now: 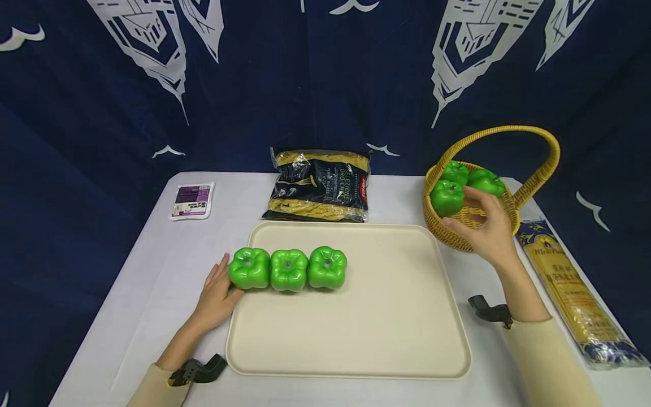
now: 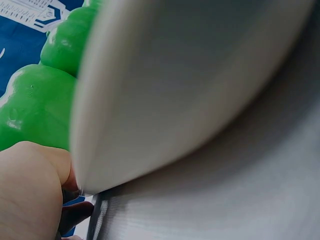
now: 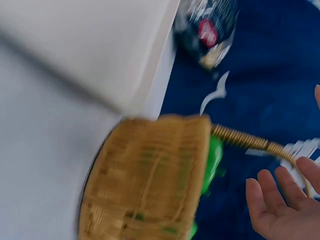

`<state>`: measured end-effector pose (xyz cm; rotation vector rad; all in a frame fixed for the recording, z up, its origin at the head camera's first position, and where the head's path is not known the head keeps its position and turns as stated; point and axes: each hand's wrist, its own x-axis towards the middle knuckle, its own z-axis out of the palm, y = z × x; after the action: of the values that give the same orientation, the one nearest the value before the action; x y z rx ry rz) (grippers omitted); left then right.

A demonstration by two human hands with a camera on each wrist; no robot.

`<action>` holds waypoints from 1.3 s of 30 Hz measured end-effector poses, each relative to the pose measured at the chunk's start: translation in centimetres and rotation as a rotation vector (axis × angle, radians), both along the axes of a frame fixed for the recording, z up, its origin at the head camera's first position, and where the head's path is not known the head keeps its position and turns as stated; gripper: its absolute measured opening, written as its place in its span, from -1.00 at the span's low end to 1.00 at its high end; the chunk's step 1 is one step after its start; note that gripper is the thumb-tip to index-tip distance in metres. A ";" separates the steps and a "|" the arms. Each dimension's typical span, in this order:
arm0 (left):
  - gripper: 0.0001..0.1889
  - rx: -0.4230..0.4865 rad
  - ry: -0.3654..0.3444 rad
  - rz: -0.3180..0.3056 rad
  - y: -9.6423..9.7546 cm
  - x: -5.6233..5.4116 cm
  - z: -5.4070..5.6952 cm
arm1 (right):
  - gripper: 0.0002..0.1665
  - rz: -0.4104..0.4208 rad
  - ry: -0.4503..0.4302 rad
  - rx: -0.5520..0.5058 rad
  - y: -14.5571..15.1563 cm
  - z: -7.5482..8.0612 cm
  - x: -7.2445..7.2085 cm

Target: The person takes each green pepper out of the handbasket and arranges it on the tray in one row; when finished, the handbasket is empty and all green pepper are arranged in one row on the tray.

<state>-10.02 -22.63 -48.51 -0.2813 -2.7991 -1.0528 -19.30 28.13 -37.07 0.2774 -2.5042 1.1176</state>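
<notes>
Three green bell peppers (image 1: 289,270) stand in a row on the left part of a cream tray (image 1: 386,316). My left hand (image 1: 216,294) lies at the tray's left edge with fingers extended, its fingertips and thumb right at the leftmost pepper (image 1: 249,268). Over the wicker basket (image 1: 452,238) reaches my right hand (image 1: 489,226), fingers loosely bent and spread, its index fingertip overlapping the front pepper (image 1: 445,198) in the head view. Two more peppers (image 1: 485,182) sit behind. In the right wrist view the right hand (image 3: 287,212) shows nothing between its fingers.
The basket's tall arched handle (image 1: 551,152) rises behind my right hand. A bag of pasta (image 1: 320,186) lies behind the tray, and a small purple-and-white packet (image 1: 192,201) at the back left. A long yellow pasta packet (image 1: 574,294) lies along the right edge.
</notes>
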 end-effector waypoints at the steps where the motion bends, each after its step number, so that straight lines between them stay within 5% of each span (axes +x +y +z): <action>1: -0.44 0.002 0.000 -0.001 0.0 0.0 0.0 | -0.15 -0.026 -0.009 -0.001 0.5 0.0 -0.3; 17: -0.45 -0.001 -0.005 -0.003 0.2 0.1 0.2 | -0.05 -0.214 -0.166 -0.084 4.8 -0.2 -4.0; 39: -0.44 0.007 0.015 -0.003 0.2 0.2 0.2 | 0.01 -0.201 -0.283 -0.104 4.2 -1.6 -5.8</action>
<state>-9.86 -22.47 -48.34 -0.2916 -2.7819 -1.0564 -25.06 32.34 -38.65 -0.1698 -2.6294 1.2722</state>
